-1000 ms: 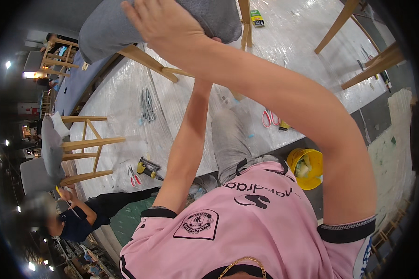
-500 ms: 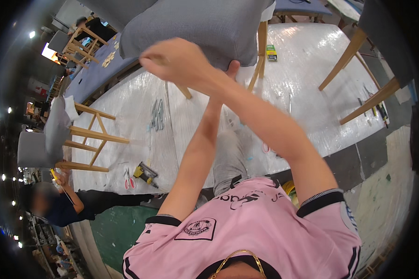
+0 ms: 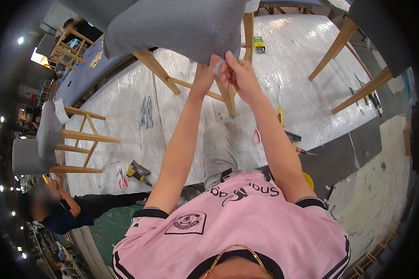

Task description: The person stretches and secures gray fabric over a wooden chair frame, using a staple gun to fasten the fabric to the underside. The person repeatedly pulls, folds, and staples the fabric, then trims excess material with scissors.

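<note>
Working overhead at the near corner of a grey fabric-upholstered chair seat (image 3: 172, 28), just where a slanted pale wooden chair leg (image 3: 228, 95) meets the underside. Reaching up with the left hand (image 3: 206, 74), pressed against the cloth at that corner, fingers folded out of view behind the edge, so impossible to tell whether clamped on the fabric or merely braced there. Pinching with the right hand (image 3: 239, 74), thumb and forefinger closed on a small pale scrap (image 3: 217, 68) right at the seam, touching the left hand. Judged as a finishing step on the upholstery corner: tidying, tucking or pulling away a loose bit of material rather than fixing anything with a tool. Next, probably calling for a firm, steady pull along the seam while bracing the cloth with the other hand, without tugging the chair off balance on its legs. Standing beneath it all, a wide clear plastic sheet (image 3: 125, 102) spread as a work surface; near its front edge, red-handled scissors (image 3: 256, 136) and a yellow-handled utility knife (image 3: 280, 116), well below both hands; toward the front left corner, a yellow-and-black power tool (image 3: 137, 171). Off the left edge, more wooden-legged grey chairs (image 3: 46, 135) and a seated person in dark clothes (image 3: 65, 209), not involved.
</note>
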Tool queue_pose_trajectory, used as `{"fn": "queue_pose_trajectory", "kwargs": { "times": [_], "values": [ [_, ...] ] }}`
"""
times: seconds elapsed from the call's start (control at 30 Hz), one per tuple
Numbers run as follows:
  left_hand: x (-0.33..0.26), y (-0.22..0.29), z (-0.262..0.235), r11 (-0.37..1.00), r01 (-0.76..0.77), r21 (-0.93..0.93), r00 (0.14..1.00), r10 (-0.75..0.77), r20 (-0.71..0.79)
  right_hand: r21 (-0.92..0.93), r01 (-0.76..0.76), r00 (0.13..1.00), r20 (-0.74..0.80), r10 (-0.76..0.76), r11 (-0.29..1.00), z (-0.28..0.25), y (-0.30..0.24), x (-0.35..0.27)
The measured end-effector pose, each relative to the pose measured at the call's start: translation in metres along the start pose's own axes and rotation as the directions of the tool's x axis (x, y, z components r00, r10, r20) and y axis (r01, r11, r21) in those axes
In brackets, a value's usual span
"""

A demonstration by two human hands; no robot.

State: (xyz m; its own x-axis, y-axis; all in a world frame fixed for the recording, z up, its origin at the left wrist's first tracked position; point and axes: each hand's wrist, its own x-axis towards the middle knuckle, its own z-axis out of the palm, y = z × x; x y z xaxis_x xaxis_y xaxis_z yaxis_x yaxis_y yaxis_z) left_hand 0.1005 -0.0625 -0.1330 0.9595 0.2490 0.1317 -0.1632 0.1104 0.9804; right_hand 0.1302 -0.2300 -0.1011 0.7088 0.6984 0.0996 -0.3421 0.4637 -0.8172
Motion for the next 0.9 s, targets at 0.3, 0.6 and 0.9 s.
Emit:
{"fn": "queue_pose_trajectory", "kwargs": {
  "times": [0.3,0.6,0.9],
  "values": [
    [-0.05,0.008,0.053,0.95,-0.172,-0.262,0.929,0.068,-0.363,0.044,0.15,0.982,0.112,-0.154,0.988,-0.014,0.036,0.014],
    [-0.054,0.023,0.069,0.944,-0.231,-0.236,0.817,0.056,-0.574,0.026,0.105,0.992,0.074,-0.106,0.994,-0.016,0.038,0.009],
    [-0.059,0.036,0.064,0.982,-0.122,-0.145,0.913,0.053,-0.405,0.075,0.126,0.988,0.083,-0.132,0.989,-0.017,0.04,0.012]
  ]
}}
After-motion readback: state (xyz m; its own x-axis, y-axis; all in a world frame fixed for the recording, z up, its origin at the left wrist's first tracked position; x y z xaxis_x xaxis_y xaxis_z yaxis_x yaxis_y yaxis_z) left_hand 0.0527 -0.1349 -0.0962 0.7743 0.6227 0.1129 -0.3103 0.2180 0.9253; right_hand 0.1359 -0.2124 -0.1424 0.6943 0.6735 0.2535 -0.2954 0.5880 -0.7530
